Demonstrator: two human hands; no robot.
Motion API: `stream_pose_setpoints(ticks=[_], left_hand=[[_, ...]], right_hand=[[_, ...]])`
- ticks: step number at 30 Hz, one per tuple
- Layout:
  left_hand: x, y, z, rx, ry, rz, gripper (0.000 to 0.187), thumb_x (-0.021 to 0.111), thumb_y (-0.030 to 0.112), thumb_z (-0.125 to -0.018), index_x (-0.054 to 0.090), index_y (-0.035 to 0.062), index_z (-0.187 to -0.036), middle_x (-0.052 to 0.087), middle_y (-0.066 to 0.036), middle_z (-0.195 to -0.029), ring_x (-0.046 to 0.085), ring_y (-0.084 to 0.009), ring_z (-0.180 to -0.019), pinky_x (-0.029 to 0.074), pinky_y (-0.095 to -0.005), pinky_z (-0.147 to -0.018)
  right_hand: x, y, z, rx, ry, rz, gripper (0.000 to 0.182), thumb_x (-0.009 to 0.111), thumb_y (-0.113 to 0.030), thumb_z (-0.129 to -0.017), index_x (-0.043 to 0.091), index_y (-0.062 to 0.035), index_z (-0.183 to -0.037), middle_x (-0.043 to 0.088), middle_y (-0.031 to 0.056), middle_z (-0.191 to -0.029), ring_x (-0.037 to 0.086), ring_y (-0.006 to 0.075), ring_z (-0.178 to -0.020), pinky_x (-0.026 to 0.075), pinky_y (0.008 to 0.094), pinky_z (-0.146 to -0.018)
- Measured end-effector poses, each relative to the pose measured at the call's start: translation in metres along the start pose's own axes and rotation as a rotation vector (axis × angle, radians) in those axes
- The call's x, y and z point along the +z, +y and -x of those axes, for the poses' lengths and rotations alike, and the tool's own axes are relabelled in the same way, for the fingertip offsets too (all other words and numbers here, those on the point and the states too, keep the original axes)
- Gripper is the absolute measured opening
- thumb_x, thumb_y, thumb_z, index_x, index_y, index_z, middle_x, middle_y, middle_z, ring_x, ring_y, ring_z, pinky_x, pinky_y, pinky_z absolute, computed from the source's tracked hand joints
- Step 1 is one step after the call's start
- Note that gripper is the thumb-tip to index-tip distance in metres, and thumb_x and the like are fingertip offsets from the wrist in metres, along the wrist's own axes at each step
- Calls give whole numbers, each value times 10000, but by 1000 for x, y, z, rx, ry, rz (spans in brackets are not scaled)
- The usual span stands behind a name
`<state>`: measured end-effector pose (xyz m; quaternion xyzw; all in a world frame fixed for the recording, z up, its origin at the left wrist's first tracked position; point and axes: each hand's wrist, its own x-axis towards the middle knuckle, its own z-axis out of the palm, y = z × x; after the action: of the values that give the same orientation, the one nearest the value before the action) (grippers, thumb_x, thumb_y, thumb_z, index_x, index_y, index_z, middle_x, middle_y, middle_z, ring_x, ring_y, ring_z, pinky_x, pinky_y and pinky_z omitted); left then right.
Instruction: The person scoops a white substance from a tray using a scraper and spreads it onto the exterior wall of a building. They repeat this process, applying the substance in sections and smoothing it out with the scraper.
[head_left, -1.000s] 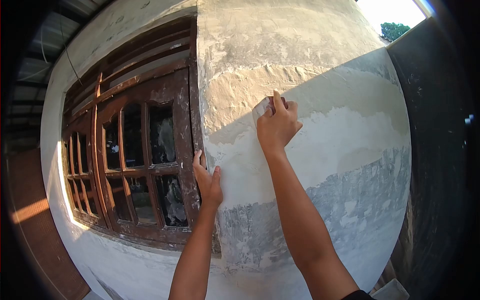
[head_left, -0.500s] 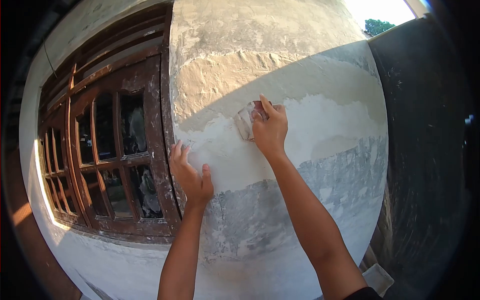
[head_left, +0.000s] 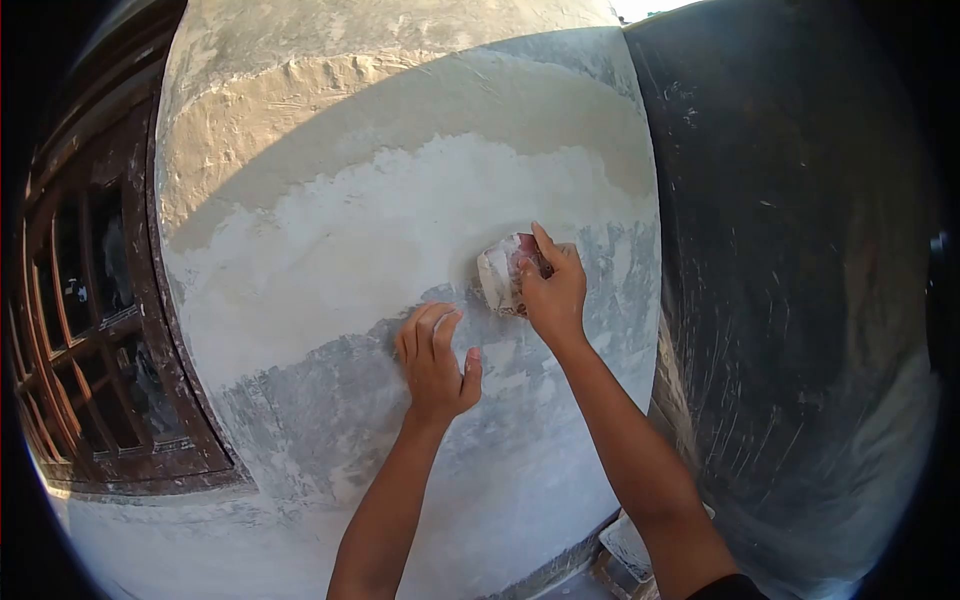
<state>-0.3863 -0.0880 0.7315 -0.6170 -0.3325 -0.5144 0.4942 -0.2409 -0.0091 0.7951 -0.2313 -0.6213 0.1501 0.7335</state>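
My right hand [head_left: 557,293] grips a putty scraper [head_left: 497,275] with a reddish grip part and a plate caked in whitish filler. Its index finger stretches along the top of the tool. The scraper lies against the plastered wall [head_left: 330,250], close to the lower border of the pale, smooth coat. To the left and lower, my left hand [head_left: 437,365] is empty, fingers loosely bent and thumb apart, near the rough grey band of the wall. White residue marks its fingertips.
A brown wooden window [head_left: 130,370] with glass panes takes up the left side. On the right, a dark panel [head_left: 790,250] meets the wall's edge. A whitish container [head_left: 628,548] stands low, partly behind my right forearm. Sunlight falls across the upper wall.
The view has swung to the right, so the window sits farther left. My right hand and the scraper have moved right and down along the wall. My left hand has shifted right, away from the window frame.
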Motion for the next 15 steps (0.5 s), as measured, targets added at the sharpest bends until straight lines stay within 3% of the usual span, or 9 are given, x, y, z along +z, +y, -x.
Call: stream_pose_setpoints(ticks=[8,10,11,13,15], left_hand=[[128,95,31,59,-130,199,407,542,200,-849,477,63,-1227,536,-145,-1224,490,-357,-1158,333,-485,-949],[158,120,39,23,-114,242,409,564,191,-827,510,76,-1215,538,-132,-1220,498,-346,-1149,367,-486,-914],[172,133,43,19,-119,270,409,564,191,-827,510,76,-1215,538,-132,-1220,498,-346,-1149,367,-486,-914],[196,161,52,-10,-147,335,406,559,189,-833,505,69,-1218,532,-130,-1228,493,-349,-1155,362,-487,-921],[220,189,63,-33,-158,385,404,557,192,-837,503,65,-1217,530,-130,-1231,492,-350,-1156,359,-486,-927]], right_hand=[[-127,102,-11,106,34,188,488,661,-4,-807,626,-96,-1286,549,109,-958,596,244,-884,479,338,-813],[-160,120,-9,103,44,258,496,666,9,-826,616,-108,-1305,527,73,-925,516,157,-780,456,287,-750],[-177,131,-8,114,56,282,496,666,9,-826,616,-108,-1305,527,73,-925,516,157,-780,456,287,-750],[-210,150,-2,113,65,294,480,651,9,-803,633,-85,-1273,572,105,-950,603,237,-844,483,330,-778],[-242,167,5,161,89,348,477,662,8,-808,637,-95,-1273,558,87,-917,559,194,-784,468,306,-746]])
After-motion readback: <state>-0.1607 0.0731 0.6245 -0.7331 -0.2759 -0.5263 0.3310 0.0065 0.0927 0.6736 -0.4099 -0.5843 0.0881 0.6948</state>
